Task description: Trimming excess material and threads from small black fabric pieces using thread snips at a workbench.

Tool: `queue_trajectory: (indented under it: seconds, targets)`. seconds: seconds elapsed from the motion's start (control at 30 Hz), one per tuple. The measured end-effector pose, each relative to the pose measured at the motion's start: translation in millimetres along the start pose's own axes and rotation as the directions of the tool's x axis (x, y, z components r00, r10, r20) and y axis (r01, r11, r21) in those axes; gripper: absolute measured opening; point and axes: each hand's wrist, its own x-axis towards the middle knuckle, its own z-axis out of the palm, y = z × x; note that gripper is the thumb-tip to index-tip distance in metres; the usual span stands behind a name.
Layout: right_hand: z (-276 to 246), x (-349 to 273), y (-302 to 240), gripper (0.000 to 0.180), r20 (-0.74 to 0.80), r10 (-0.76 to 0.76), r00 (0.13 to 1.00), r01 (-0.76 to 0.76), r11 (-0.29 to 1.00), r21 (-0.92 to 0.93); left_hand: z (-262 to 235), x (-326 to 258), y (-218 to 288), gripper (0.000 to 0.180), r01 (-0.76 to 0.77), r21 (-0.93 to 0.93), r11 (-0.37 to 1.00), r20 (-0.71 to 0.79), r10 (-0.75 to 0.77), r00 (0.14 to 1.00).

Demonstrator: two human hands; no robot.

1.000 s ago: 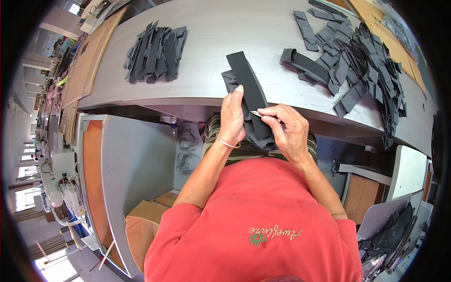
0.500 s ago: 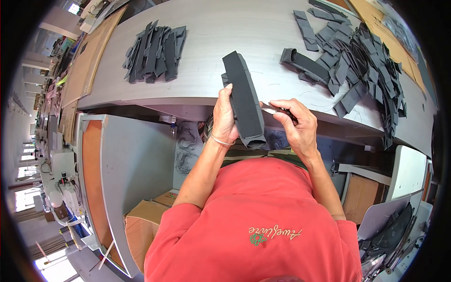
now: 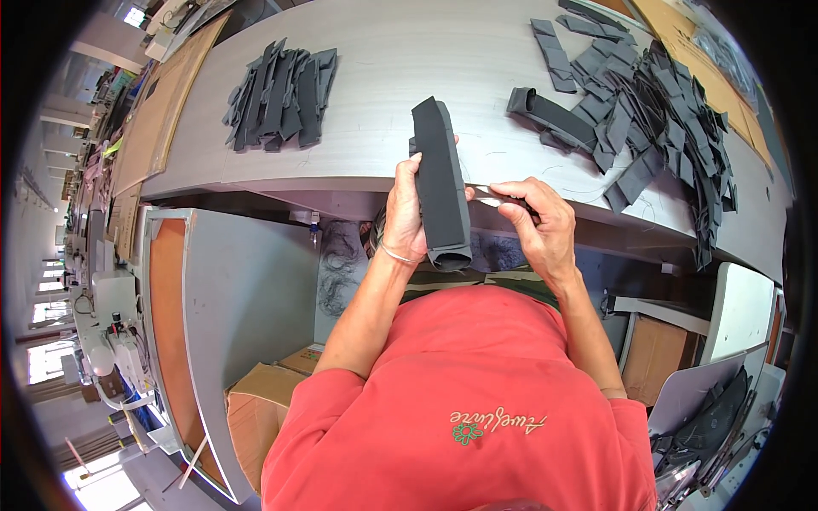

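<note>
A: Largest first. What took up the frame?

B: The grey worktable (image 3: 383, 77) ran across the top, its front edge just above both hands. On its right part lay a big loose heap of dark fabric strips (image 3: 656, 102); on its left part, well apart from that, a smaller fanned stack of dark strips (image 3: 281, 94).

A: Below the table?

B: A grey cabinet panel (image 3: 247, 298) to the person's left, and cardboard boxes (image 3: 256, 409) on the floor beside it.

A: And the piece in hand?

B: A long dark folded fabric piece (image 3: 441, 183), held nearly upright in front of the table edge, top end over the tabletop, lower end rolled open toward the person's chest.

A: Left hand?

B: The left hand (image 3: 407, 217) was closed around the piece from its left side, fingers wrapped behind it, thumb near the edge. A thin bracelet (image 3: 394, 254) sat on that wrist.

A: Right hand?

B: The right hand (image 3: 538, 223) was pinched shut on a small metal tool (image 3: 487, 196), its tip touching the right edge of the piece. Kind of tool: could not tell, mostly hidden by the fingers.
</note>
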Motion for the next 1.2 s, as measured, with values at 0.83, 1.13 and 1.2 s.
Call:
queue_trajectory:
  seconds: [0.83, 1.13, 1.2]
  targets:
    - [-2.6, 6.1, -23.8, 0.038, 0.253, 0.106, 0.962, -0.173, 0.95, 0.26, 5.9, 4.3, 7.3, 0.037, -0.013, 0.115, 0.993, -0.175, 0.033, 0.984]
    - [10.9, -6.4, -23.1, 0.027, 0.274, -0.08, 0.958, 0.082, 0.997, 0.002, 1.6, 17.2, -24.8, 0.038, -0.102, 0.088, 0.991, -0.147, 0.114, 0.983]
    - [14.3, -3.1, -16.3, 0.024, 0.275, -0.087, 0.957, 0.073, 0.995, 0.063, 0.3, 9.0, -17.5, 0.041, -0.095, 0.07, 0.993, -0.095, 0.101, 0.99]
